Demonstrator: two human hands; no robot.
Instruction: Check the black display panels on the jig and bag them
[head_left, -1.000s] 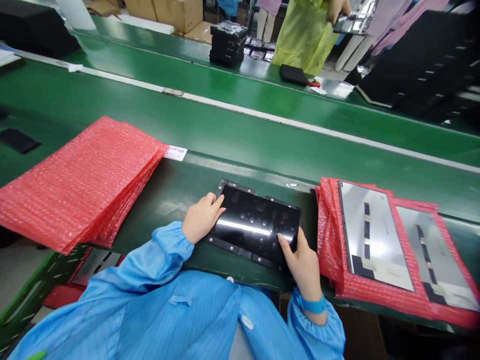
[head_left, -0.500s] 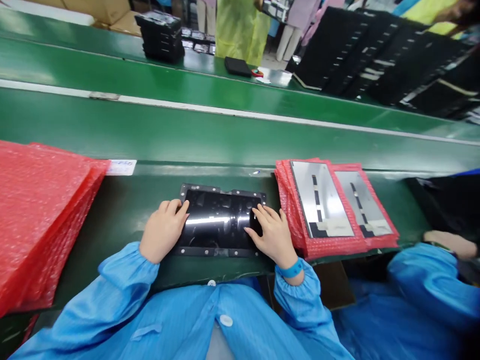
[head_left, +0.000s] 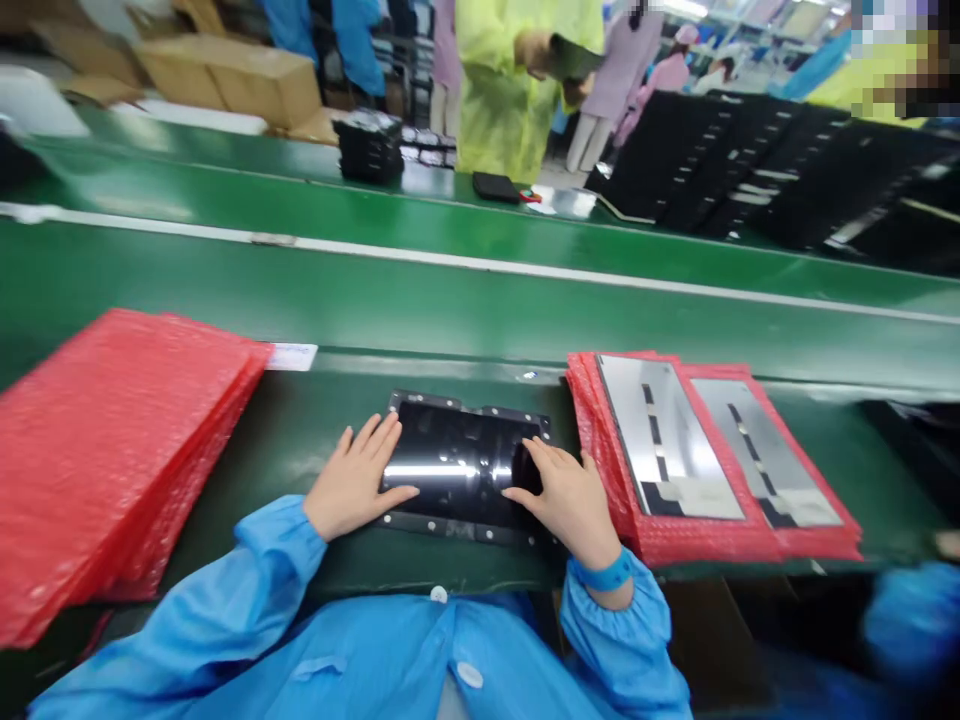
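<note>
A glossy black display panel (head_left: 450,450) lies flat in front of me, set within a dark frame plate (head_left: 431,527) with bright round studs along its far and near edges. My left hand (head_left: 358,478) rests on the panel's left end with the fingers spread and the thumb stretched over the surface. On the right end lies my right hand (head_left: 566,495), its fingers extended and the thumb apart, touching the panel. Neither hand is wrapped around anything. Small marks and a bright light reflection show on the black surface.
Red bubble-wrap sheets (head_left: 127,430) are piled at left, a white label (head_left: 292,357) beside them. Silver-backed panels (head_left: 667,430) lie on red bubble wrap at right. Across the green bench (head_left: 465,310) stand black trays (head_left: 697,160) and a person in yellow (head_left: 510,100). A blurred co-worker's sleeve (head_left: 915,620) shows at right.
The view has shifted, so the bench sits lower and further right. My left hand's fingers and thumb have spread wider over the panel. The co-worker's arm has moved towards the right edge.
</note>
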